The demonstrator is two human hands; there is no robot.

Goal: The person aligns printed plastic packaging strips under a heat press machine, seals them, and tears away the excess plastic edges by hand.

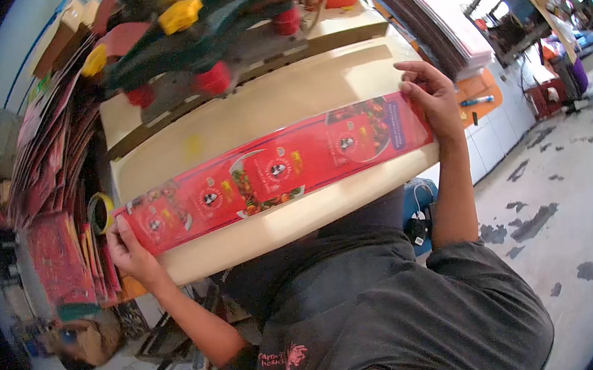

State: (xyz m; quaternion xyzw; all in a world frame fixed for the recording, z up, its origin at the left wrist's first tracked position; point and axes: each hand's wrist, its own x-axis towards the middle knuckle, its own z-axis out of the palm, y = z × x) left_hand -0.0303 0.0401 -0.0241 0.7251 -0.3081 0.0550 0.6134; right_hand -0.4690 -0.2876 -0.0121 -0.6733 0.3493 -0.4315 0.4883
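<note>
A long red printed strip [277, 169], with food pictures and logos, lies slantwise across a cream board [300, 217] in front of me. At its left end, my left hand [132, 254] is closed on the edge, thumb on top and the other fingers mostly hidden. My right hand [435, 98] is at the strip's right end, beside its upper corner. Thumb and forefinger are apart there, with nothing visible between them. Just past the board stands a dark green machine [237, 29] with red and yellow parts.
Stacked red printed sheets [56, 167] and a yellow tape roll [101, 211] are on the left. At the right are a pile of flat sheets [459, 45] and a blue pen [477, 101] on an orange surface. Another person [92, 336] is low at left.
</note>
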